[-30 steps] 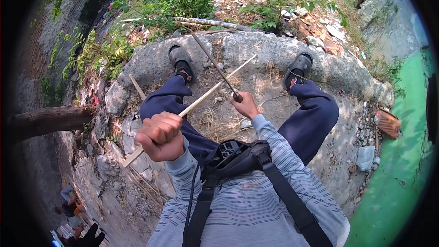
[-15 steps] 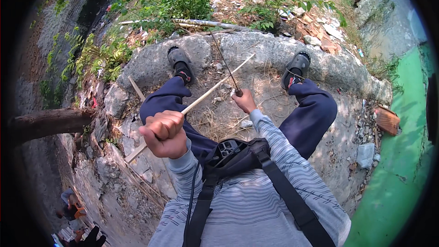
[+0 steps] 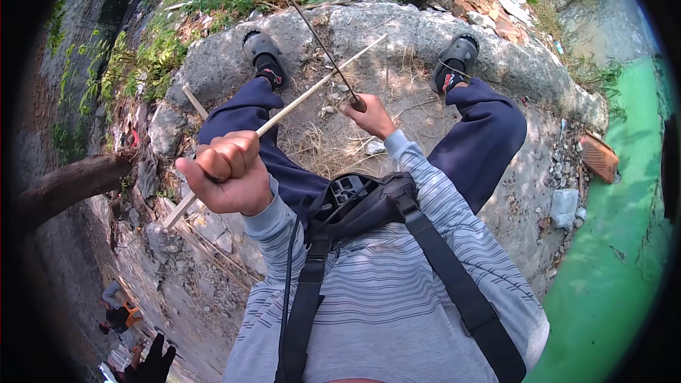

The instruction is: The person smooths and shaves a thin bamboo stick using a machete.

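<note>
My left hand (image 3: pixel 225 174) is closed in a fist around a long, pale, thin stick (image 3: pixel 296 104). The stick slants from lower left, behind the fist, up to the right over the ground between my feet. In my right hand (image 3: pixel 372 118) is the dark wooden handle of a knife, fingers wrapped round it. Its long, narrow, dark blade (image 3: pixel 313 33) points up and to the left, crossing the stick a little above the handle. Whether blade and stick touch, I cannot tell.
A curved stone kerb (image 3: pixel 397 27) runs under my shoes. Dry shavings (image 3: pixel 312 147) lie between my legs. At left a thick log (image 3: pixel 78 181) juts in; at right are a broken brick (image 3: pixel 598 157) and a green surface (image 3: pixel 603 269). People sit at lower left.
The whole view has shifted, so feet and hands appear higher. My left hand has moved slightly left with the stick, and the knife blade tilts further left. Both grips stay the same.
</note>
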Action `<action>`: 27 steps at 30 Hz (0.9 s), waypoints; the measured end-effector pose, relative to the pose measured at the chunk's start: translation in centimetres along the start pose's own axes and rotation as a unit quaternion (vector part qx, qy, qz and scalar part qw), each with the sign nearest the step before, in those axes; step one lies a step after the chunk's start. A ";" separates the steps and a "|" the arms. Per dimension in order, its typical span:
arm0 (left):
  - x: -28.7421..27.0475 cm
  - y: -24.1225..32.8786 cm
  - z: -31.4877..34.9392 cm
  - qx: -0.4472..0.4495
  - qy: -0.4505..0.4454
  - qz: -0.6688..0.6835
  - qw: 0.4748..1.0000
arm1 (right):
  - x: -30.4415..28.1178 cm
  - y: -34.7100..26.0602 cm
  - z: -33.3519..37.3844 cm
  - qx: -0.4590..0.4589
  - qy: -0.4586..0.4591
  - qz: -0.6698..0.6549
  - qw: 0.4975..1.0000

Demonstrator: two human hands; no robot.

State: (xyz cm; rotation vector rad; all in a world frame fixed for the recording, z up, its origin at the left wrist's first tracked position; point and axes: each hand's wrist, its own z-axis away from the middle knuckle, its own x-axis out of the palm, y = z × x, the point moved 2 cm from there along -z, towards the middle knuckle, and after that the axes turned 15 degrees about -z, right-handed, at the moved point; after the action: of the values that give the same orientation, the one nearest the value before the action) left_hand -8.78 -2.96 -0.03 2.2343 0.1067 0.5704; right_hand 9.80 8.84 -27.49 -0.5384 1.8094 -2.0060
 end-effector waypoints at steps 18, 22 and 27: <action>-1.8 0.9 0.0 -0.061 0.148 -0.060 0.985 | -0.3 0.0 0.8 0.049 -0.001 0.040 0.998; -2.2 0.8 0.4 -0.064 0.181 -0.041 0.980 | 0.2 -0.1 1.8 0.079 -0.006 0.028 0.996; -1.1 2.3 0.3 -0.025 0.204 -0.043 0.978 | 1.7 -1.1 2.2 0.084 -0.059 -0.082 0.991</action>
State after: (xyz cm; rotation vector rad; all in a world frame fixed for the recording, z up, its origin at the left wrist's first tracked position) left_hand -9.89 -4.98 1.09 2.0239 0.3927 0.9664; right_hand 9.48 6.25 -26.14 -0.7580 1.5541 -2.1603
